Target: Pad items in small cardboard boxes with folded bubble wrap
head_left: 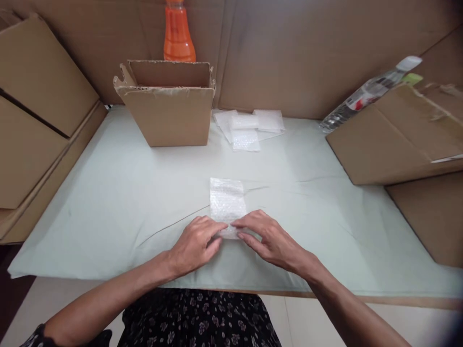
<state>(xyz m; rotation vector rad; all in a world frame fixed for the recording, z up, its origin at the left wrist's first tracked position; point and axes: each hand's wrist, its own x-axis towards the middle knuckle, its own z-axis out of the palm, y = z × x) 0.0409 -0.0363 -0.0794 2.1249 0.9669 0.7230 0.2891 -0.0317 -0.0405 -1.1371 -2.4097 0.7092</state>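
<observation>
The left hand (pixel 195 242) and right hand (pixel 270 237) partly hide the bubble wrap (pixel 227 198); the orange bottle (pixel 178 36) is cropped above.

Between the bubble-wrap sheet (pixel 227 198) and the left edge of the surface (pixel 108 193), passage is unobstructed; the far edge is partly blocked by an open box (pixel 177 115) and a bottle (pixel 363 99).

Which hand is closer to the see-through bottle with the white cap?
Right. The right hand is below and left of the clear plastic bottle in the picture; the left hand is farther left.

The head camera looks forward and down at the table (pixel 307 226).
</observation>
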